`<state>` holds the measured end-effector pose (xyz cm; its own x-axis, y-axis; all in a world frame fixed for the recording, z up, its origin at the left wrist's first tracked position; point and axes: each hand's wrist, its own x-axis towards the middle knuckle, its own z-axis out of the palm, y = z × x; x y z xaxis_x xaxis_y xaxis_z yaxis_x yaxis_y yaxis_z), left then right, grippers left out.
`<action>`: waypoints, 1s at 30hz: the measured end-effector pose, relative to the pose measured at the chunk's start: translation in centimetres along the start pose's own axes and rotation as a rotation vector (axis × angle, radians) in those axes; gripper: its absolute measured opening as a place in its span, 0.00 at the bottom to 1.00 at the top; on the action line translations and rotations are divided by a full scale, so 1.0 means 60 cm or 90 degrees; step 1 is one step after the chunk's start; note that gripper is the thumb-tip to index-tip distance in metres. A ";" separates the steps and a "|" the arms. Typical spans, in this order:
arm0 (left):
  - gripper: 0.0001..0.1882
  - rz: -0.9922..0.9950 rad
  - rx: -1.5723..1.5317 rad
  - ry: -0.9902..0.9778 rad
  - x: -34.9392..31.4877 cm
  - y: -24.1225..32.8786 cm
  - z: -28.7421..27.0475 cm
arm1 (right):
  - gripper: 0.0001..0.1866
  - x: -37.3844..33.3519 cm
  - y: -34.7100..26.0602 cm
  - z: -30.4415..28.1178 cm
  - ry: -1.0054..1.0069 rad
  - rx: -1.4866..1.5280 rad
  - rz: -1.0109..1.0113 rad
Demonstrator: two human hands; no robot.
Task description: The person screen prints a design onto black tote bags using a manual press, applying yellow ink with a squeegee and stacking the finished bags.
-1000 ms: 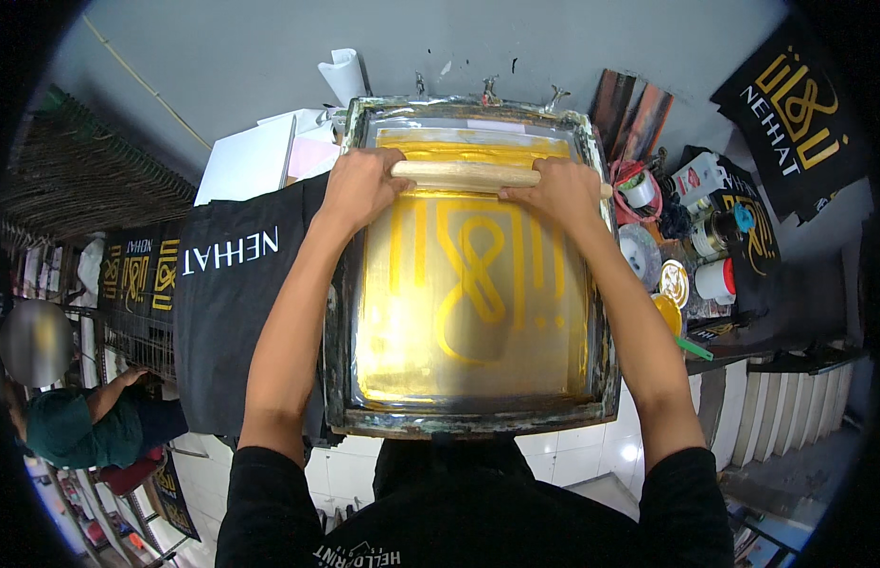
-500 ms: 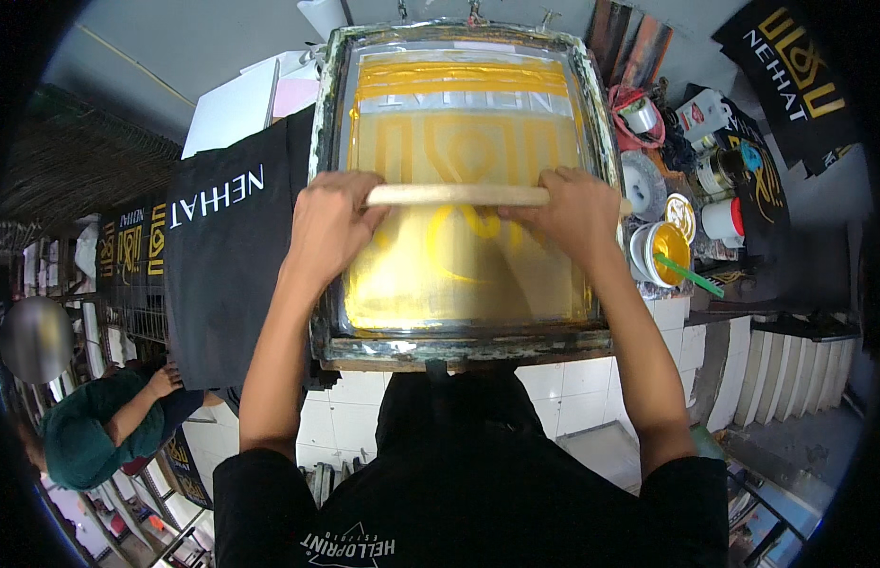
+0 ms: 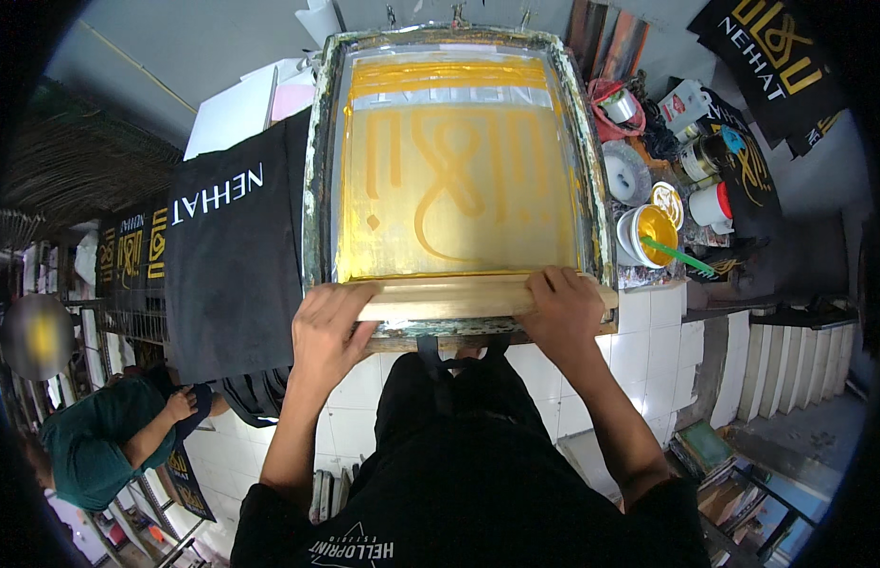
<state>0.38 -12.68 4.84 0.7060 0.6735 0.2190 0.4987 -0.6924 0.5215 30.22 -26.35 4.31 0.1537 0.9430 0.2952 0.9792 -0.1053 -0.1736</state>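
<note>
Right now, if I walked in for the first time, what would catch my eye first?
Probably the big framed screen in the middle, glowing gold with a curling yellow design. Across its near end, the left hand and right hand grip a pale wooden bar. To the right, a white bucket of yellow paint with a green stick stands out, while black cloth with white lettering lies to the left.

A grey wall (image 3: 232, 47) is standing ahead, white floor tiles (image 3: 650, 327) (glossy, catching light) are spreading below, and a dark wire rack (image 3: 132, 331) is standing at left.
</note>
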 end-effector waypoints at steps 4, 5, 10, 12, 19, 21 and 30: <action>0.78 -0.088 0.039 0.092 -0.048 -0.039 0.025 | 0.17 -0.013 0.009 0.010 0.068 0.012 -0.052; 0.77 -0.108 0.066 0.103 -0.056 -0.049 0.029 | 0.17 -0.009 0.011 0.005 0.063 0.027 -0.054; 0.80 -0.021 -0.023 0.319 -0.077 -0.063 0.000 | 0.15 0.016 -0.001 -0.074 0.175 0.026 -0.063; 0.82 0.035 -0.060 0.438 -0.034 -0.025 -0.050 | 0.15 0.044 -0.003 -0.128 0.266 -0.017 -0.078; 0.39 -0.178 -0.335 0.462 0.123 -0.084 -0.060 | 0.20 0.257 -0.007 -0.346 0.347 -0.140 -0.013; 0.27 -0.305 -0.115 0.267 0.135 -0.145 0.008 | 0.26 0.318 -0.004 -0.388 0.359 -0.198 -0.005; 0.08 -0.473 -0.475 0.283 0.078 -0.271 -0.001 | 0.24 0.477 0.002 -0.488 0.357 -0.128 -0.017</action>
<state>-4.42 1.72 -2.56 0.0472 0.9871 -0.1530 0.1908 0.1414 0.9714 38.60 -8.63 40.27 0.1211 0.6410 0.7580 0.9812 -0.1928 0.0063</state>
